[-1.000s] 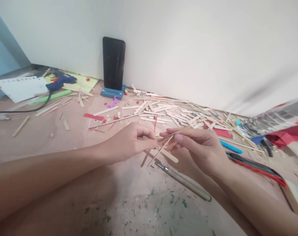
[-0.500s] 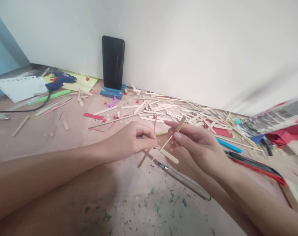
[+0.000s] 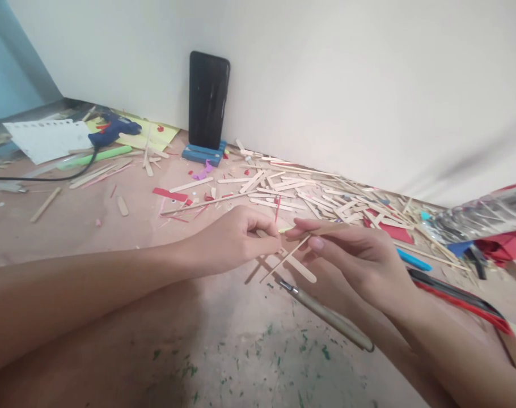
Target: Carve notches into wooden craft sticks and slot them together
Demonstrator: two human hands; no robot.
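Right hand: thumb and fingertips pinched on a thin stick, which slants down leftward over the table. Left hand: thumb and finger together on a flat stick, one end poking out toward the right hand. The two sticks cross in my line of sight; can't tell if they touch. Both look like wood: light, stiff, dry, not slippery. Thin one would probably snap if bent; hold near the middle, light pinch. Flat one should take a firmer hold on its broad faces.

Just below, a craft knife lies on the table. Beyond the hands, a pile of sticks. Containers: crinkled clear plastic packet far right, contents unreadable. Blue stand holds a phone upright.
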